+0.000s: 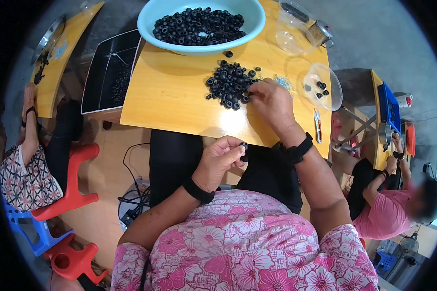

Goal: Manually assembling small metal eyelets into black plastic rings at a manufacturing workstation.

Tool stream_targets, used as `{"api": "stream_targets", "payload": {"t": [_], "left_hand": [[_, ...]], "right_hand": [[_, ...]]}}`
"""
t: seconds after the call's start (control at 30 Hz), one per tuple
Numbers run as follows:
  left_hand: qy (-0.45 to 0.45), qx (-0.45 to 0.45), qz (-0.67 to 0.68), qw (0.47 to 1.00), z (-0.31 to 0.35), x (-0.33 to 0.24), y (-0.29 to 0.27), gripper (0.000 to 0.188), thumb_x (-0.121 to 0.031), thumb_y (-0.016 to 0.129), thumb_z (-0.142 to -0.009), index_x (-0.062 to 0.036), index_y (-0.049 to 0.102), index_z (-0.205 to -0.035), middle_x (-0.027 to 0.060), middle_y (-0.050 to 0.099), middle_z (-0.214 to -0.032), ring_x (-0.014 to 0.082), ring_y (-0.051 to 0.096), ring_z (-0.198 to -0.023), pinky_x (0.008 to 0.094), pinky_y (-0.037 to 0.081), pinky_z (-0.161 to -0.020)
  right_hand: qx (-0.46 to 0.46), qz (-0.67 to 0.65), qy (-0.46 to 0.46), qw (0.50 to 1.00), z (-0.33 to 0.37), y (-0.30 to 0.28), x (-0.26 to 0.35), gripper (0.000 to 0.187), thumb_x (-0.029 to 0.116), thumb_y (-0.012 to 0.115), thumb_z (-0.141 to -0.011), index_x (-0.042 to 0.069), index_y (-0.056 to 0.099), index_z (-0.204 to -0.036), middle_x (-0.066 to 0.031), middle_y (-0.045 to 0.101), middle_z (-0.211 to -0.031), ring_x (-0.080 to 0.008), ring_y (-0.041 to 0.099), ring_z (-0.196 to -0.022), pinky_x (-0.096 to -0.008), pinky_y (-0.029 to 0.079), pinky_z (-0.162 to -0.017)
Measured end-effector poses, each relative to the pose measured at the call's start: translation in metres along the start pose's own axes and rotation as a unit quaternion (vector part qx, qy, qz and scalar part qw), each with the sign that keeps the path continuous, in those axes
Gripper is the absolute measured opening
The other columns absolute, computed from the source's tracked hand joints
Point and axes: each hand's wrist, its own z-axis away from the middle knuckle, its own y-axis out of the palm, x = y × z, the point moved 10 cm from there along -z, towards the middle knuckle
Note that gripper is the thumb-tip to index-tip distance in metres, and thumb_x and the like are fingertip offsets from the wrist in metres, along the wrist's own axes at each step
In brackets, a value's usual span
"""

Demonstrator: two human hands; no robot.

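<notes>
My left hand is closed in front of the table's near edge, with a small round black part pinched between thumb and forefinger. My right hand rests at the right side of a loose pile of black ring-like parts on the table. Its fingers are drawn together and point down into the pile's edge. Whatever lies between those fingertips is hidden. Just beyond the right hand is a scatter of tiny pale-blue and clear bits.
A light-blue basin full of similar black parts stands at the table's far side. To the right are a clear plastic bowl holding several black pieces, thread snips, clear containers and a metal-lidded jar. People sit at tables on both sides.
</notes>
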Motion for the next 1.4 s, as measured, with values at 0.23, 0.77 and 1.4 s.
{"api": "stream_targets", "payload": {"t": [0.23, 0.77, 1.4], "left_hand": [[0.008, -0.003, -0.011, 1.000, 0.002, -0.004, 0.004, 0.012, -0.007, 0.055, -0.091, -0.0027, 0.059, -0.102, 0.0023, 0.063, -0.092, 0.0097, 0.060, -0.081, 0.0241, 0.047, -0.075], [0.057, -0.013, -0.053, 0.997, 0.014, -0.018, 0.009, 0.014, -0.012, 0.061, -0.091, -0.0041, 0.059, -0.103, -0.0009, 0.058, -0.084, 0.0051, 0.055, -0.071, 0.0202, 0.048, -0.067], [0.137, -0.018, -0.174, 0.975, 0.086, -0.027, 0.041, 0.016, -0.011, 0.058, -0.090, -0.0027, 0.058, -0.104, 0.0026, 0.060, -0.088, 0.0083, 0.057, -0.075, 0.0217, 0.047, -0.066]], "right_hand": [[0.008, 0.023, -0.013, 1.000, -0.002, 0.003, -0.002, 0.014, 0.006, 0.058, -0.072, 0.005, 0.067, -0.083, -0.0142, 0.063, -0.083, -0.0339, 0.060, -0.080, -0.0410, 0.049, -0.072], [0.044, -0.374, 0.135, 0.916, 0.051, -0.016, 0.003, 0.014, -0.008, 0.066, -0.076, 0.001, 0.064, -0.087, -0.0010, 0.066, -0.085, -0.0062, 0.059, -0.076, -0.0200, 0.048, -0.072], [0.086, -0.493, 0.044, 0.865, 0.141, -0.027, 0.079, 0.012, -0.009, 0.062, -0.077, 0.002, 0.062, -0.083, 0.0003, 0.064, -0.081, -0.0058, 0.059, -0.076, -0.0206, 0.047, -0.070]]}}
